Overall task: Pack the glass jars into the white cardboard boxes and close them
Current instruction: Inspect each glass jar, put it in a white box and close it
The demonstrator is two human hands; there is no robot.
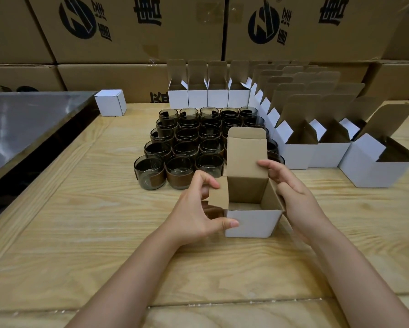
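White cardboard box (252, 222) stands open, lid up, seemingly empty, near the front of the wooden table (80, 233). The left hand (196, 209) pinches its side flap; the right hand (293, 192) curls round the opposite wall. Loading comes next, I judge: one hand must let go and lift one of the glass jars (182, 147) just behind.

Pale wooden table (80, 221), stacked brown cartons (127, 31), perhaps steel sheet (21, 119) left

Brown printed cartons (137, 31) stacked behind a pale wooden table (80, 233).
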